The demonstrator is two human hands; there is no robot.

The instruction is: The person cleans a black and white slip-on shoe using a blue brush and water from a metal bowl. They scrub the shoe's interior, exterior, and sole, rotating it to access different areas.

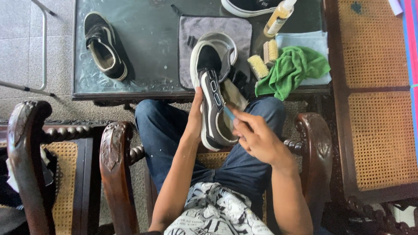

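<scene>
- My left hand [194, 116] was closed along the side of a black and grey shoe [212, 98], thumb up against the sole — I held it tilted over my lap, toe toward the table.
- My right hand [257, 137] was curled around a thin blue handle [229, 113]; its tip sat at the shoe's opening and I could not see the end of it.
- Under the toe lay a metal bowl [228, 45] on a grey cloth [217, 26].
- Just right of that were two bristle brushes [264, 58], a green rag [292, 69] and a spray bottle [278, 17].
- A second black shoe [104, 45] lay far left on the glass table [148, 43], well apart from the rest.
</scene>
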